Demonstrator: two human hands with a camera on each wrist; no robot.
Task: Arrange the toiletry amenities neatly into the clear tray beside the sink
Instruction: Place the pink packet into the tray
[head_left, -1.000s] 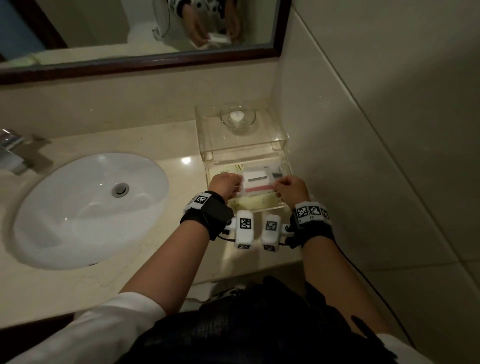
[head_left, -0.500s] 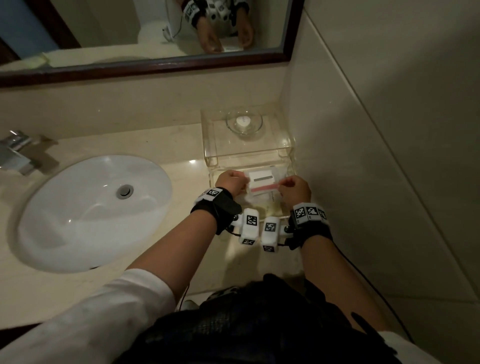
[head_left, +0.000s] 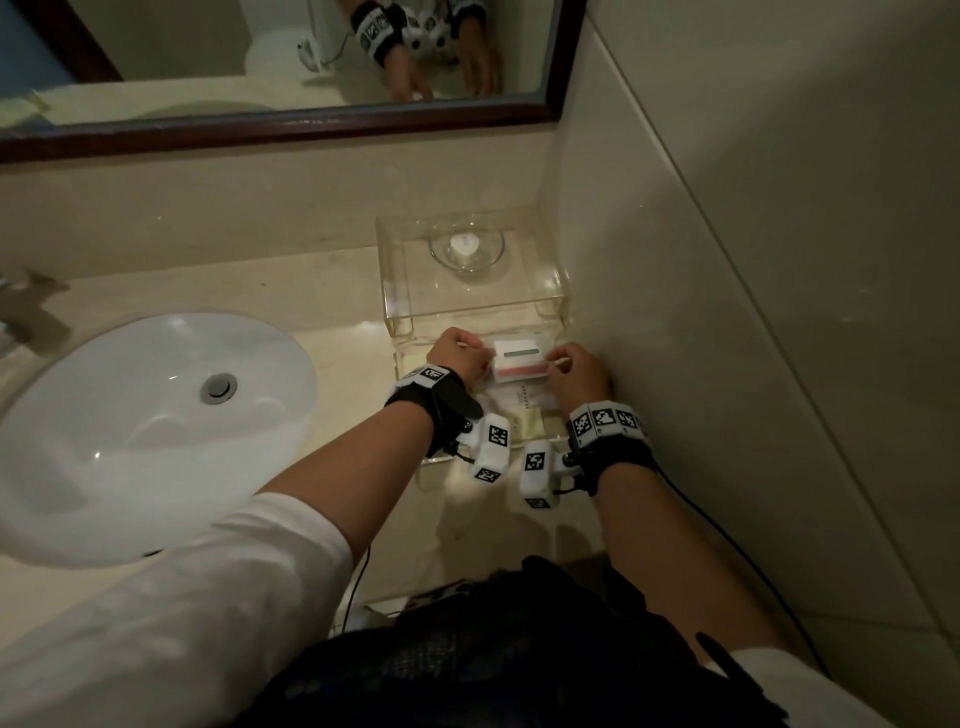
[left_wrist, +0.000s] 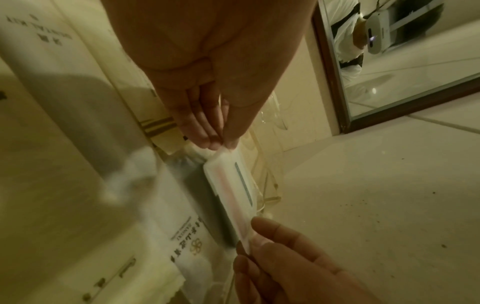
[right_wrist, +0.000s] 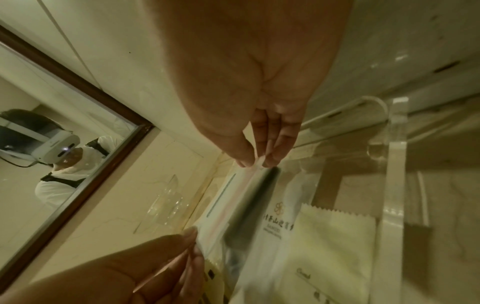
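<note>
Both hands, left hand (head_left: 460, 356) and right hand (head_left: 579, 370), pinch the white packet (head_left: 519, 360) by its ends (now carried further back), over the clear tray (head_left: 410, 358), nearly placed.

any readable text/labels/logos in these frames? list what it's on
"Comb", cursive, partly blurred: cream sachet in the clear tray.
Gold flower logo above Chinese characters, too blurred to read: white sachet.
Dark print on cream packets: unreadable.
Packet pinched by both hands: stripes only, no text.
</note>
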